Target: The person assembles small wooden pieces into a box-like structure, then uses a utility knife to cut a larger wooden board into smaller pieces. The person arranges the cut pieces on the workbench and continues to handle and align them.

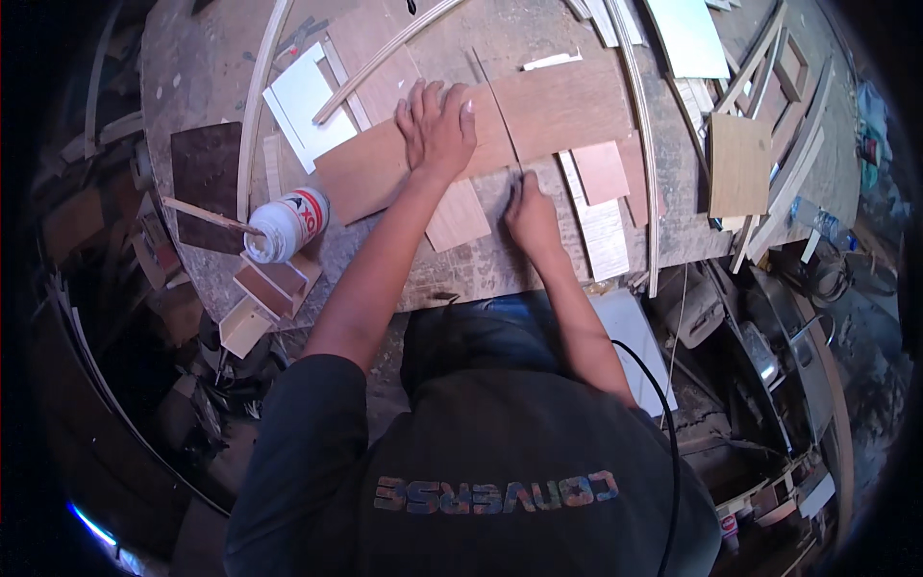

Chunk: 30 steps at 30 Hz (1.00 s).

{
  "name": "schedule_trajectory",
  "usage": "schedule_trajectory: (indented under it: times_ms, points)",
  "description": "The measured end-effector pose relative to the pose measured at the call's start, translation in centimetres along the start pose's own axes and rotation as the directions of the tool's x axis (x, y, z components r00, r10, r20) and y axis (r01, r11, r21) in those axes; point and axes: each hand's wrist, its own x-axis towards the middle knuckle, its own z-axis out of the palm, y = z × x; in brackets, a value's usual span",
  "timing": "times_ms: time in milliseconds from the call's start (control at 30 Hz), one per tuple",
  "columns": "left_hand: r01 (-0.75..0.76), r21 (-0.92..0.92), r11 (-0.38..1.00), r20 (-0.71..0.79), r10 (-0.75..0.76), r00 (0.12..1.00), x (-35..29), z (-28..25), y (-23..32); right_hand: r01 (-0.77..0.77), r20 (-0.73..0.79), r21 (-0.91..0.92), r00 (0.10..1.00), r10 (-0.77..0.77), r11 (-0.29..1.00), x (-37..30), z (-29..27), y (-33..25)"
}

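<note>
My left hand [437,125] lies flat, fingers spread, pressing on a long brown veneer sheet [558,106] that lies across the round, worn workbench [192,58]. A thin dark strip [495,101] runs over the sheet from the far side toward me. At its near end my right hand [527,210] is closed, fingertips pinched on a small tool that is mostly hidden. A pale veneer offcut [460,216] lies between my two forearms.
A white glue bottle [288,223] with a wooden stick [207,216] in it stands at the left, by a dark brown board [207,178] and a white sheet [306,101]. Curved wood strips [642,144], a tan square board [738,163] and scrap lie at the right. A black cable [665,433] hangs by my right side.
</note>
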Motion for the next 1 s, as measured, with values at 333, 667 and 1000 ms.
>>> schedule_trajectory:
  times_ms: [333, 667, 1000]
  points:
    - [-0.01, -0.004, 1.0, 0.002, 0.01, 1.0, 0.6, -0.1, 0.1, 0.011, -0.012, 0.039, 1.0, -0.01, 0.999, 1.3, 0.1, -0.8]
    - [-0.008, -0.005, 1.0, 0.004, 0.008, 1.0, 0.4, -0.1, 0.1, -0.005, -0.015, 0.03, 1.0, 0.005, 1.0, -0.2, 0.0, 0.0]
    - [-0.012, 0.019, 1.0, 0.014, 0.011, 1.0, -0.3, -0.2, 0.0, 0.006, -0.035, 0.054, 0.999, -0.004, 0.998, 0.0, 1.0, 0.2]
